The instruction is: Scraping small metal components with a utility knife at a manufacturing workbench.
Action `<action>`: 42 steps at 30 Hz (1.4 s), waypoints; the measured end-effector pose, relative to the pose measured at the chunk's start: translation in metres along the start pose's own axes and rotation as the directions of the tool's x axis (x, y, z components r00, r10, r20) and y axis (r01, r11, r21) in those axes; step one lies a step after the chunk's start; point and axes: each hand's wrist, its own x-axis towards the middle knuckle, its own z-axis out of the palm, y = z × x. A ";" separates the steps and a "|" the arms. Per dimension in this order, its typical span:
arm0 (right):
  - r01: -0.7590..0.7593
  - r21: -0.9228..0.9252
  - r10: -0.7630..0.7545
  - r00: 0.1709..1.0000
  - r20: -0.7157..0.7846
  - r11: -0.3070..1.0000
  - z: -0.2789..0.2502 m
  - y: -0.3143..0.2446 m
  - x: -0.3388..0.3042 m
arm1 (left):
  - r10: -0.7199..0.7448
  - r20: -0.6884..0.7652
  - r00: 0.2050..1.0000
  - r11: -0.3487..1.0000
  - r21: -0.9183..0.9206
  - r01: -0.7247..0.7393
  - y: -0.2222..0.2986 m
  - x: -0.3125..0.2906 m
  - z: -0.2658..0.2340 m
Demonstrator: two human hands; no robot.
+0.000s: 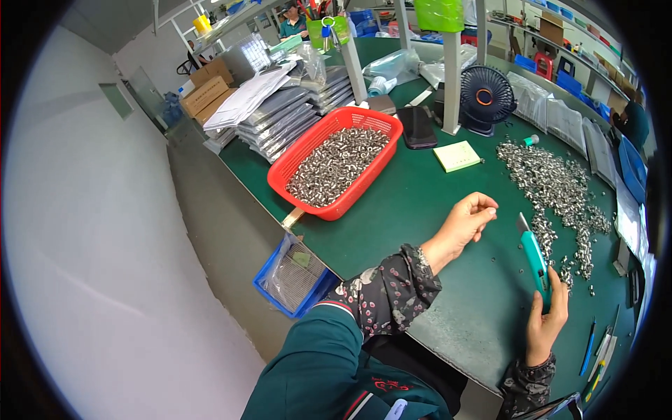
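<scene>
My right hand (pixel 548 318) grips a teal utility knife (pixel 535 260), its blade tip pointing away from me beside loose metal parts. Those small silvery ring-like parts (pixel 553 182) lie spread in a heap on the green table (pixel 392 245). Left of the knife, my left hand (pixel 462 227) hovers over the table with thumb and fingers curled together; whether a small piece sits between them is hidden. Farther left stands a red plastic basket (pixel 336 210) filled with the same kind of metal parts.
A yellow note pad (pixel 456 156), a dark phone (pixel 416 127) and a black fan (pixel 484 98) stand behind my left hand. Stacked bagged trays (pixel 276 126) are at the back left. Pens and tweezers (pixel 595 350) lie at the right edge. A blue bin (pixel 283 301) is below the table.
</scene>
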 end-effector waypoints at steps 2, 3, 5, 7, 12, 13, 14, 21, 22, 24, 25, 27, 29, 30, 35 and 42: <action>-0.052 0.044 0.052 0.999 0.004 0.998 -0.005 0.003 -0.004 | -0.018 0.044 0.999 1.000 -0.019 0.019 -0.002 0.002 0.006; -0.100 0.041 0.099 0.994 0.037 0.994 -0.010 -0.001 -0.001 | -0.027 0.035 0.999 0.999 -0.035 0.028 -0.001 0.002 0.007; -0.077 0.110 0.077 0.997 -0.002 0.991 0.000 -0.006 0.005 | -0.044 0.027 0.999 0.998 -0.039 0.045 0.001 -0.001 -0.001; -0.085 0.142 0.086 0.996 0.001 0.986 0.004 -0.007 0.008 | -0.040 0.025 0.999 0.999 -0.017 0.040 0.005 -0.005 -0.011; -0.170 0.191 0.166 0.985 0.038 0.967 0.000 0.006 0.004 | -0.139 0.087 0.986 0.975 -0.163 0.152 0.002 -0.001 -0.005; -0.173 0.204 0.170 0.985 0.032 0.964 -0.001 0.007 0.003 | -0.134 0.105 0.985 0.978 -0.146 0.148 0.001 0.000 -0.004; -0.170 0.227 0.167 0.985 0.032 0.959 0.000 0.007 0.001 | -0.137 0.116 0.984 0.978 -0.141 0.153 0.000 0.000 -0.005; -0.272 0.284 0.228 0.957 0.179 0.920 -0.001 0.005 0.000 | -0.155 0.135 0.979 0.978 -0.118 0.171 0.000 -0.003 -0.005; -0.273 0.286 0.229 0.957 0.177 0.919 0.000 0.006 0.000 | -0.148 0.133 0.980 0.981 -0.109 0.163 -0.001 -0.003 -0.006; -0.247 0.332 0.201 0.965 0.167 0.911 0.002 0.008 0.000 | -0.145 0.142 0.979 0.982 -0.101 0.160 -0.001 -0.003 -0.006; -0.249 0.330 0.205 0.965 0.164 0.911 0.002 0.008 -0.001 | -0.145 0.150 0.978 0.983 -0.089 0.160 -0.001 -0.003 -0.006; -0.298 0.393 0.232 0.951 0.205 0.870 0.003 0.010 -0.002 | -0.148 0.162 0.976 0.984 -0.076 0.162 -0.002 -0.003 -0.005; -0.295 0.399 0.229 0.952 0.205 0.868 0.005 0.014 -0.003 | -0.123 0.182 0.976 0.991 -0.033 0.131 -0.003 -0.003 -0.005; -0.291 0.407 0.223 0.953 0.205 0.866 0.005 0.016 -0.004 | -0.124 0.183 0.975 0.991 -0.033 0.132 -0.003 -0.003 -0.004; -0.273 0.249 0.224 0.952 0.206 0.929 -0.002 0.009 -0.001 | -0.134 0.152 0.979 0.991 0.051 0.128 -0.005 -0.003 -0.005; -0.138 0.067 0.129 0.984 0.125 0.988 -0.005 0.002 0.000 | -0.186 0.092 0.978 0.980 0.092 0.178 -0.006 -0.004 -0.002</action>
